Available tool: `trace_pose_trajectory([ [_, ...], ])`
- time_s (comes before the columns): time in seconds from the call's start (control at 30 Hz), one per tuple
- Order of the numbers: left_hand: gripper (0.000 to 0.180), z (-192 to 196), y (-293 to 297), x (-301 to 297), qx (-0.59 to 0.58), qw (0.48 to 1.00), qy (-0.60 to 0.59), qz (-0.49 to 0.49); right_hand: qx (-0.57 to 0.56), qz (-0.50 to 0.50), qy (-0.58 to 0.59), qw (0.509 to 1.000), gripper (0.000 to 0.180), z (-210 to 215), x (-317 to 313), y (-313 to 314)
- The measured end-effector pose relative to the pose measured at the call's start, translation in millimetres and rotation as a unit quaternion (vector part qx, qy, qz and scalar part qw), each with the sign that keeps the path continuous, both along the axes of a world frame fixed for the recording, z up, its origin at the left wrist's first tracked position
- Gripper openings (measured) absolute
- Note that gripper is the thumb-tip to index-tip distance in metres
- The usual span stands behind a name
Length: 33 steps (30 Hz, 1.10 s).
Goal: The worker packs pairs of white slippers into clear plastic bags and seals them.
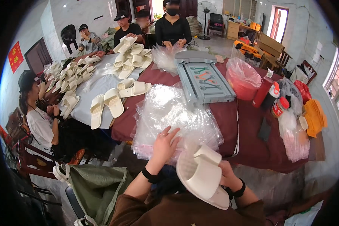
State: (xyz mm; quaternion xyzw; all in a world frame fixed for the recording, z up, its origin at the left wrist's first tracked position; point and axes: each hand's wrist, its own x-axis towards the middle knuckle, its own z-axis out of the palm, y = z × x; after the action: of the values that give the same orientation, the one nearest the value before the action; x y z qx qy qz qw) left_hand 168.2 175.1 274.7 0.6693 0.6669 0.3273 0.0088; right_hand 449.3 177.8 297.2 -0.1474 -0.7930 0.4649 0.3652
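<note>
My right hand grips a pair of cream slippers by the side, close to my body; one slipper lies partly behind the other, and its far end is blurred or behind clear plastic. Most of that hand's fingers are hidden by the slippers. With fingers apart, my left hand is over the near edge of a thick stack of clear plastic bags; whether the fingertips press on the top bag I cannot tell. Just beyond the stack stands a grey plastic board with coloured shapes on it.
Loose cream slippers and a heap of them cover the table's left. At right stand a pink tub, a red flask and a red-lidded jar. A green sack is beside me. Several people sit or stand around the table.
</note>
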Motion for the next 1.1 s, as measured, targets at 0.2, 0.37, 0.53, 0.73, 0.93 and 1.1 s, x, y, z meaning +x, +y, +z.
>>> trace_pose_trajectory([
  [0.2,0.035,12,-2,-9,0.046,0.991,-0.124,0.031,0.076,-0.024,-0.11,0.991,0.027,0,-13,9],
  [0.37,0.038,26,-14,-3,0.027,0.995,-0.096,0.026,0.212,-0.172,-0.237,0.932,0.023,-18,-12,8],
  [0.53,0.052,37,-22,12,0.026,0.998,-0.06,0.017,0.164,-0.193,-0.258,0.933,0.025,-13,-17,10],
  [0.73,0.051,33,-20,8,-0.019,0.997,-0.072,0.036,0.165,-0.084,-0.266,0.946,0.026,-6,-24,-6],
  [0.93,0.045,32,-17,7,-0.026,0.995,-0.078,0.048,0.155,-0.077,-0.275,0.946,0.026,-11,-15,4],
  [1.1,0.045,36,-17,6,-0.023,0.992,-0.099,0.071,0.153,-0.006,-0.242,0.958,0.025,-10,-17,1],
])
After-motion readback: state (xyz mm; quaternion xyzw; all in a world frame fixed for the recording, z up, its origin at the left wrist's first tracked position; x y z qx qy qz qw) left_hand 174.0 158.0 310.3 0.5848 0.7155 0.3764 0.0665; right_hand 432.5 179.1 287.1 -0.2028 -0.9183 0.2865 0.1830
